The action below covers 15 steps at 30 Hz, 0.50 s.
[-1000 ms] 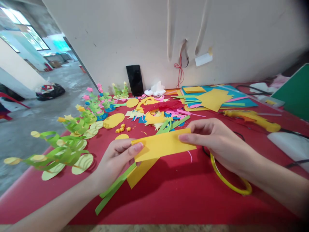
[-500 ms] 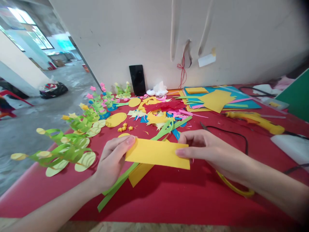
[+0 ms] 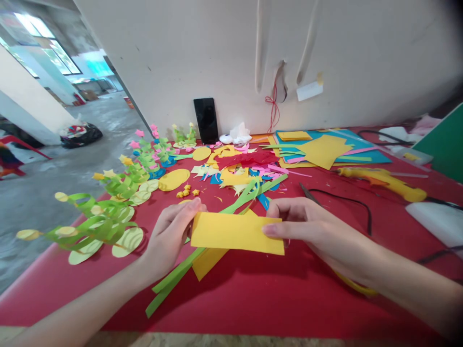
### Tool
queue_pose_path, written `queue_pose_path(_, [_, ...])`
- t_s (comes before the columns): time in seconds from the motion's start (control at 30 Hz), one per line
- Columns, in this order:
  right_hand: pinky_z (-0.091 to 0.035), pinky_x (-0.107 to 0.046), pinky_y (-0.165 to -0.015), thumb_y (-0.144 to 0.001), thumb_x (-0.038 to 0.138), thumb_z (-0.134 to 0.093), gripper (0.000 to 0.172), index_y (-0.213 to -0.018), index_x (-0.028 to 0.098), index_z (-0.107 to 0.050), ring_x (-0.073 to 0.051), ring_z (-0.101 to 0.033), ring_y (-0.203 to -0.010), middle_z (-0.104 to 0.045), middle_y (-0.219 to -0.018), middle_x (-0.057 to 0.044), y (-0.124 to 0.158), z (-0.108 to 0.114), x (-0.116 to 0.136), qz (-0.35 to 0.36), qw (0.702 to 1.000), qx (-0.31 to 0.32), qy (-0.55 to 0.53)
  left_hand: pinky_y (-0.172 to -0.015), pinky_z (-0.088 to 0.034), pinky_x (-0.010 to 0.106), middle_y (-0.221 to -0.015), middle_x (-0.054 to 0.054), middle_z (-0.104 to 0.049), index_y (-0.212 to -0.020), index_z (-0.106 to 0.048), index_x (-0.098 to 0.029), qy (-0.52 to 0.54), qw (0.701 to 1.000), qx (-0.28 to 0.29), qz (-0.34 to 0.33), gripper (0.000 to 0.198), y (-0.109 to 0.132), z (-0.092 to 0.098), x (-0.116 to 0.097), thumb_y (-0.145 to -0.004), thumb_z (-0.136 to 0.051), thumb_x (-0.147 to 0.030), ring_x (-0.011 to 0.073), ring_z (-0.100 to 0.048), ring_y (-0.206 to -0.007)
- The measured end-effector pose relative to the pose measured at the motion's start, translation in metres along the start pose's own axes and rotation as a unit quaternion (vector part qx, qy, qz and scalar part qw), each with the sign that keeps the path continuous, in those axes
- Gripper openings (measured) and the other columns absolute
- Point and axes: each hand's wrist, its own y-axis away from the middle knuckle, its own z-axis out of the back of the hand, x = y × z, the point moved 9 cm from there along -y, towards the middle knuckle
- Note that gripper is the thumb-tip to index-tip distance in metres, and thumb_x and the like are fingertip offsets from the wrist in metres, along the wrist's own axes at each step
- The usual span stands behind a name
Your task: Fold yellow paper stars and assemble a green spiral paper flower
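A rectangular piece of yellow paper (image 3: pixel 235 233) is held up over the table, its long side running left to right. My right hand (image 3: pixel 304 224) pinches its right end, thumb in front and fingers behind. At the upper left corner is my left hand (image 3: pixel 171 236), closed, with its thumb along the edge and fingertips partly hidden behind the sheet. Below lie light green paper strips (image 3: pixel 171 280) and another yellow paper piece (image 3: pixel 208 262). Scissors (image 3: pixel 356 285) with yellow handles lie partly under my right forearm.
Curly green paper flowers (image 3: pixel 94 217) line the left side. Coloured scraps (image 3: pixel 235 168) heap in the middle, near small yellow stars (image 3: pixel 184 193). A black phone (image 3: pixel 206 120) leans on the wall. A yellow glue gun (image 3: pixel 383 182) and blue sheets (image 3: pixel 365 140) are at right.
My left thumb has slid off the front of the yellow paper to its upper left corner, baring the left edge. The paper has dropped slightly; my right hand keeps its pinch.
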Motion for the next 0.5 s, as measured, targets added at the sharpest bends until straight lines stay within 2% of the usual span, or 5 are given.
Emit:
queue_pose_path(0.1, [-0.033,-0.020,-0.049,-0.063,0.041,-0.066,0.033,-0.059,0.014,-0.046,-0.006,-0.045,-0.052,-0.049,-0.057,0.002,-0.001,0.004,0.002,0.017,0.999,-0.026,-0.010,-0.043,-0.030,0.022,-0.050,-0.002,-0.041,-0.056,-0.046,-0.018,0.012,1.000,-0.021,-0.003,0.037,0.000,0.002,0.000,-0.076,-0.047,-0.049,0.0096,-0.037,-0.047])
queue_pose_path(0.27, [-0.033,-0.019,-0.049,-0.063,0.039,-0.066,0.031,-0.061,0.014,-0.047,-0.005,-0.044,-0.052,-0.048,-0.057,0.003,-0.003,0.005,0.001,0.027,0.999,-0.019,-0.023,-0.043,-0.024,0.023,-0.043,-0.003,-0.030,-0.046,-0.036,-0.018,-0.173,0.975,0.017,-0.140,0.037,0.004,-0.004,-0.031,-0.078,-0.050,-0.032,0.0081,-0.027,-0.042])
queue_pose_path(0.37, [-0.033,-0.019,-0.049,-0.063,0.039,-0.065,0.031,-0.060,0.014,-0.047,-0.005,-0.043,-0.052,-0.047,-0.057,0.003,-0.005,0.006,0.000,0.024,1.000,-0.006,0.003,-0.043,-0.022,0.024,-0.042,-0.004,-0.027,-0.045,-0.033,-0.018,-0.233,0.956,0.024,-0.174,0.040,0.002,-0.005,-0.041,-0.079,-0.047,-0.031,0.0082,-0.026,-0.041])
queue_pose_path(0.43, [-0.032,-0.018,-0.048,-0.065,0.037,-0.065,0.028,-0.060,0.015,-0.049,-0.005,-0.043,-0.052,-0.048,-0.057,0.003,-0.005,0.006,-0.001,0.016,0.999,0.021,0.039,-0.043,-0.022,0.023,-0.042,-0.004,-0.027,-0.045,-0.033,-0.018,-0.261,0.949,0.037,-0.171,0.041,0.000,-0.007,-0.040,-0.081,-0.044,-0.033,0.0083,-0.027,-0.042])
queue_pose_path(0.5, [-0.032,-0.017,-0.048,-0.065,0.034,-0.064,0.023,-0.060,0.015,-0.052,-0.005,-0.043,-0.052,-0.050,-0.058,0.003,-0.004,-0.001,-0.004,0.007,0.992,0.085,0.090,-0.044,-0.024,0.022,-0.044,-0.004,-0.029,-0.047,-0.036,-0.017,-0.287,0.938,0.094,-0.170,0.040,0.002,-0.018,-0.036,-0.083,-0.041,-0.033,0.0081,-0.030,-0.043])
